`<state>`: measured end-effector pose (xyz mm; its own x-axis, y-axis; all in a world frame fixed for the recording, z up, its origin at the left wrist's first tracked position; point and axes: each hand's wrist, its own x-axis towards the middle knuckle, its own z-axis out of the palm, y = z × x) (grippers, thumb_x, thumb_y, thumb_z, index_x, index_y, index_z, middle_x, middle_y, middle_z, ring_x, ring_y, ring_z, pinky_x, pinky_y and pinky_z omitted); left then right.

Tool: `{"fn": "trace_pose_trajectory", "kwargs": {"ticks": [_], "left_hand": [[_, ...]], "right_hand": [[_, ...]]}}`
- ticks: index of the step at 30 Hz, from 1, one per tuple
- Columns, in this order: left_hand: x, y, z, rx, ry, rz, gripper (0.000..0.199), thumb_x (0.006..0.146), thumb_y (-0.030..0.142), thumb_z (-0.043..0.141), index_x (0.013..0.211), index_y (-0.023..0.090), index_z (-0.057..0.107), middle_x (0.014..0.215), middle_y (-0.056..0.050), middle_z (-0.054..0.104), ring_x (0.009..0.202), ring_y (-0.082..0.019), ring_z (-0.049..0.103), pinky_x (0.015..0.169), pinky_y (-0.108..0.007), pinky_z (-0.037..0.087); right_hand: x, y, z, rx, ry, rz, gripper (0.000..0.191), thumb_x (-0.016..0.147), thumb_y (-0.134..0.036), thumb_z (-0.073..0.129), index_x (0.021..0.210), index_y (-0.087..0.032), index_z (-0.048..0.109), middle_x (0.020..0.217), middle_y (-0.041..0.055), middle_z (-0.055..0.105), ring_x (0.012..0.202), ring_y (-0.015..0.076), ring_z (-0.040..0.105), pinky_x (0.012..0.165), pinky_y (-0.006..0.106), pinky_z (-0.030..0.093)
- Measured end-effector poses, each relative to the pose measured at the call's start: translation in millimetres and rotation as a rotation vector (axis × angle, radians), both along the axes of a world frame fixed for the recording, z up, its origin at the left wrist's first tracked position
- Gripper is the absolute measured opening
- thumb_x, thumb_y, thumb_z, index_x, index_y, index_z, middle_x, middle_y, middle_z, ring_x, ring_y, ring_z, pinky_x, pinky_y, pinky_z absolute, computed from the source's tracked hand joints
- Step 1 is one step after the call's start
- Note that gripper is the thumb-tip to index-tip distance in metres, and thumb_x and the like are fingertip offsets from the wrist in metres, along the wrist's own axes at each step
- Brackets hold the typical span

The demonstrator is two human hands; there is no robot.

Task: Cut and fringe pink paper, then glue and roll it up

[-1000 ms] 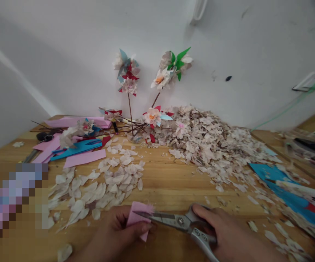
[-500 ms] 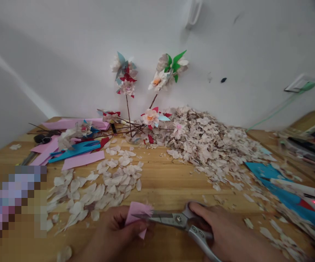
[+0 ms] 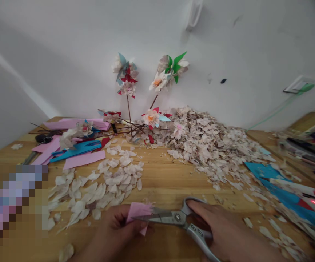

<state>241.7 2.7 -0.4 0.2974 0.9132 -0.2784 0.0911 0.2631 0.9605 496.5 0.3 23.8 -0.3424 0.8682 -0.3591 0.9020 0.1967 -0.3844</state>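
Wooden tabletop (image 3: 163, 185) below, right hand (image 3: 225, 229) spreads scissors (image 3: 174, 218) wider at pink paper (image 3: 138, 213).

Bright even light | faint soft shadows | edges bowed | pixelated patch (image 3: 15, 207) lower left

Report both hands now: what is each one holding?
Left hand: closed, pinching a piece of pink paper.
Right hand: closed, holding metal scissors by the handles.
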Motion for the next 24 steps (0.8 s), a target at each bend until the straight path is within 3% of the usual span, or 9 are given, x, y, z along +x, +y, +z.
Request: {"fn": "trace_pose_trajectory", "kwargs": {"ticks": [11,19,24], "left_hand": [[0.0,-1.1,-5.4,-0.051,-0.050,0.002,0.015,0.067,0.030,0.064,0.060,0.018,0.068,0.054,0.003,0.061,0.054,-0.011,0.049,0.055,-0.021,0.036],[-0.3,-0.2,-7.1,-0.056,-0.083,-0.023,0.016,0.067,0.032,0.065,0.061,0.017,0.067,0.058,0.001,0.064,0.058,-0.013,0.053,0.058,-0.022,0.037],[0.5,-0.4,-6.4,-0.054,-0.068,-0.022,0.015,0.068,0.030,0.063,0.060,0.017,0.067,0.056,0.002,0.063,0.057,-0.013,0.051,0.057,-0.022,0.036]], "right_hand": [[-1.7,1.0,-4.1,0.005,-0.056,-0.011,0.054,0.044,-0.043,0.080,0.088,-0.024,0.055,0.083,0.0018,0.060,0.069,0.0216,0.052,0.055,0.025,0.030],[-1.0,0.9,-5.0,-0.008,-0.033,-0.011,0.050,0.046,-0.043,0.079,0.086,-0.023,0.056,0.081,0.0021,0.060,0.069,0.0211,0.052,0.057,0.025,0.033],[6.9,-0.5,-11.7,-0.001,-0.035,-0.027,0.059,0.042,-0.044,0.080,0.094,-0.026,0.057,0.091,0.0034,0.061,0.076,0.0240,0.054,0.063,0.029,0.038]]}}
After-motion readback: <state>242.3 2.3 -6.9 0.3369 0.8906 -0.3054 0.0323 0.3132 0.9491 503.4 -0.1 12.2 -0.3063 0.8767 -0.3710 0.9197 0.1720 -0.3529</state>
